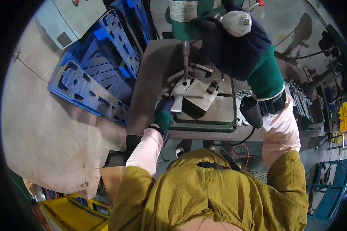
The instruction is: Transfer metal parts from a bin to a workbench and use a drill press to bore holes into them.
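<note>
My left hand [164, 109], in a dark glove with a green cuff, is closed on the near left end of a pale metal bracket [177, 101]. The bracket rests against an angled metal fixture block [199, 94]. Above its far end stands the spindle [186, 57] of a green drill press [186, 29], its tip at or just over a hole; contact cannot be made out. Raised beside the press head, my gloved right hand [233, 48] is wrapped about a lever with a whitish, wrapped-looking knob [237, 24]. Its fingers are partly hidden.
The fixture sits on a green-rimmed machine base [204, 126] over a brown worktable [142, 96]. Blue plastic pallets [92, 90] lean left of it, beside a grey cabinet [71, 17]. Small metal parts [298, 98] lie right. A red-tipped lever [260, 3] projects behind.
</note>
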Tool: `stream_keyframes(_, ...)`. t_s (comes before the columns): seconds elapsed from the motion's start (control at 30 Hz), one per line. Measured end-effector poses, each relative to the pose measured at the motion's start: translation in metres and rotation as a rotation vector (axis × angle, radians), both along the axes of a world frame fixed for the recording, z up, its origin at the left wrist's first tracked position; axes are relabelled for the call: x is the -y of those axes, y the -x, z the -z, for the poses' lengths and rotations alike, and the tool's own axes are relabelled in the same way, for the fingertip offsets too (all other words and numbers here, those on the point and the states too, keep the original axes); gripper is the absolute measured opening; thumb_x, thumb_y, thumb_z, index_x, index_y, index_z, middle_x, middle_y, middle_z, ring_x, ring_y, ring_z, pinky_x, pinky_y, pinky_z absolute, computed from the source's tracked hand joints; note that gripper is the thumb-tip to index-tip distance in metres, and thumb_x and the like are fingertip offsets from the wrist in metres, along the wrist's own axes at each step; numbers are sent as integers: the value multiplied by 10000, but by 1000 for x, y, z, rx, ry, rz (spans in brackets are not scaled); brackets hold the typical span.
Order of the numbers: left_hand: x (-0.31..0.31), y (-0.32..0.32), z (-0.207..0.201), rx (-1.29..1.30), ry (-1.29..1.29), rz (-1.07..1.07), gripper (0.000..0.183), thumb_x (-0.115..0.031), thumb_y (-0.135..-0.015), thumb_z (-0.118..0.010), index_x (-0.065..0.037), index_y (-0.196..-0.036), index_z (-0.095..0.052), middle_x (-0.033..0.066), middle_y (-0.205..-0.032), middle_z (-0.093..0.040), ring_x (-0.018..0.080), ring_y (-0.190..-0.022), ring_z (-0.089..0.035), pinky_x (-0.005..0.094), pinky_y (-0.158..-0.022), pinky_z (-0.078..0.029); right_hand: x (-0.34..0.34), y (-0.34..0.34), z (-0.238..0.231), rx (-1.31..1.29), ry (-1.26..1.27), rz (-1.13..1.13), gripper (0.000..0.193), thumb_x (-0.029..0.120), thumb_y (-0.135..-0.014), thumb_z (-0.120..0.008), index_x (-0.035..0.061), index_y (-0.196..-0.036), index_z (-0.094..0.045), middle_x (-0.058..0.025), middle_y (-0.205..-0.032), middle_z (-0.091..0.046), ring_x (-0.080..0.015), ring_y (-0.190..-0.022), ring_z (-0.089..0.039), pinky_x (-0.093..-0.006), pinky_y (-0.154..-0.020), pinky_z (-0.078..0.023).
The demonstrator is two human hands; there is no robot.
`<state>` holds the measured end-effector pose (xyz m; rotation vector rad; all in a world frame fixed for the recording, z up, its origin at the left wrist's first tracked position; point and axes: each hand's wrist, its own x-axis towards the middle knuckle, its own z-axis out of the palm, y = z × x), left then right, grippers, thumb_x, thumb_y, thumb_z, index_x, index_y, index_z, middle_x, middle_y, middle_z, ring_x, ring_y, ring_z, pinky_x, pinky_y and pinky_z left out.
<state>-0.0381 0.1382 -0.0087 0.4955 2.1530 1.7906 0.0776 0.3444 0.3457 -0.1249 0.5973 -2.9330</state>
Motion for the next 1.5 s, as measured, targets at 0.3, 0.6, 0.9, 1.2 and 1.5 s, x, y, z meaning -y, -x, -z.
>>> stream_keyframes(0.3,128,10,90,-449,415,-193,437,-416,-954,-545,-53,-1170,-652,169,-1133,-653,287,-1061,-604,400,-898,-463,-35,-50,117,233,-432,406,444,426,-1000,-484,30,-1147,-619,-33,-869,-644,-134,-706,-567,-281,-662,-483)
stream_keyframes(0.6,48,31,74,-139,743,-194,553,-489,-968,-441,-60,-1293,-568,237,-1278,-582,397,-1161,-560,455,-968,-424,-123,-144,245,598,-395,802,443,479,-968,-514,51,-1016,-619,-17,-741,-579,-159,-629,-556,-307,-611,-503)
stream_keyframes(0.9,66,33,108,59,244,-264,667,-477,-887,-599,-36,-1376,-492,197,-1403,-506,351,-1281,-482,410,-1056,-380,-171,-207,389,929,-1309,742,397,395,-882,-650,38,-1053,-632,-85,-765,-647,-199,-641,-622,-334,-585,-502)
stream_keyframes(1.2,72,-2,75,-228,561,-190,805,-430,-770,-757,-42,-1409,-458,215,-1410,-486,353,-1313,-450,397,-1095,-353,-89,-174,377,1017,-2308,510,492,407,-847,-641,78,-1187,-506,-159,-942,-687,-376,-898,-662,-504,-716,-516)
stream_keyframes(1.5,66,-23,67,-310,699,-201,851,-383,-719,-807,-56,-1418,-446,211,-1413,-482,368,-1319,-439,416,-1102,-349,-89,-173,422,1281,-1776,552,551,373,-821,-653,86,-1243,-446,-193,-1047,-685,-404,-991,-651,-494,-841,-503)
